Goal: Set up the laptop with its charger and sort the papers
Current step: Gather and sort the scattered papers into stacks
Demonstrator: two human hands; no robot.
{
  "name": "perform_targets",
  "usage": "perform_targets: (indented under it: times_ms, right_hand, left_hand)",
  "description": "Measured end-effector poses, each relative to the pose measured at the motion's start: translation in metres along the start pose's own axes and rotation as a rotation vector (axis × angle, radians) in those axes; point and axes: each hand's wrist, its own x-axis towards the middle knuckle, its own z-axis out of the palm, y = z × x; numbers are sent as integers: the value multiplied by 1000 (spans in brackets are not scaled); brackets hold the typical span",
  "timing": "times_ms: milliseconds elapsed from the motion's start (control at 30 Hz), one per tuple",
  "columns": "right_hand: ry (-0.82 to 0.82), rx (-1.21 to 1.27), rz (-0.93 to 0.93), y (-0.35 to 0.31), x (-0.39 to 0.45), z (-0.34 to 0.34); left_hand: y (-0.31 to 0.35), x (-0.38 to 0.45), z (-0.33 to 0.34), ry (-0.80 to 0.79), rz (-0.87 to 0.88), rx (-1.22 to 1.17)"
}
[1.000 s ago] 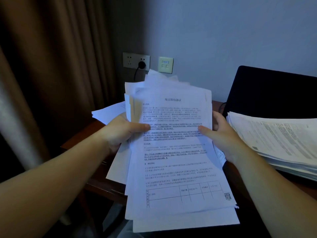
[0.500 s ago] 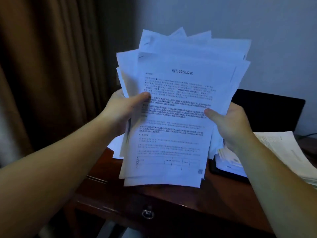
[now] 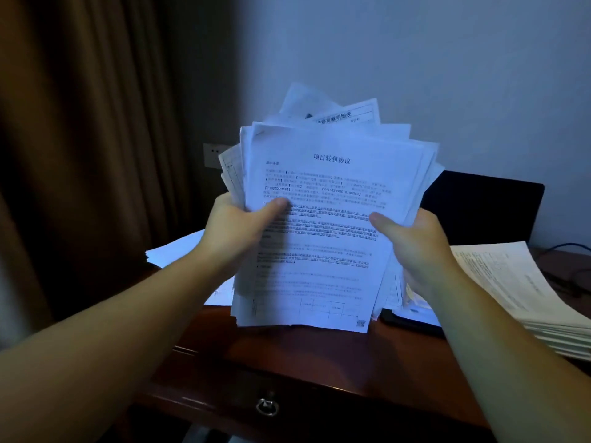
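the sheaf of papers (image 3: pixel 323 225) held upright hides the fingers of the left hand (image 3: pixel 238 231) and the right hand (image 3: pixel 412 244) behind it, so only the thumbs show on its front, and it covers most of the wall socket (image 3: pixel 211 154) and the left part of the open laptop (image 3: pixel 486 206), whose keyboard lies under loose sheets. the body text on the front page is too small and blurred to read, and the back sheets show only their fanned top edges. the paper stack (image 3: pixel 524 298) on the right is cut off by the picture's edge, the cable (image 3: pixel 566 247) beyond it runs out of view, and the curtain (image 3: pixel 80 155) is lost in shadow.
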Motion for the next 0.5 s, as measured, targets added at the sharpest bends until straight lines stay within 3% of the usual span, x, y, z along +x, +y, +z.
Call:
perform_targets:
  times_ms: [100, 267, 400, 500]
  right_hand:
    - [-26, 96, -18, -8, 3, -3]
    - [-89, 38, 49, 13, -3, -6]
    - [-6, -1, 83, 21, -8, 2]
    - [-8, -79, -1, 2, -1, 1]
  left_hand:
    - [14, 4, -6, 4, 41, -54]
    - [-5, -4, -7, 73, 52, -2]
    - [-11, -6, -1, 82, 117, 59]
    - [3, 3, -2, 140, 182, 108]
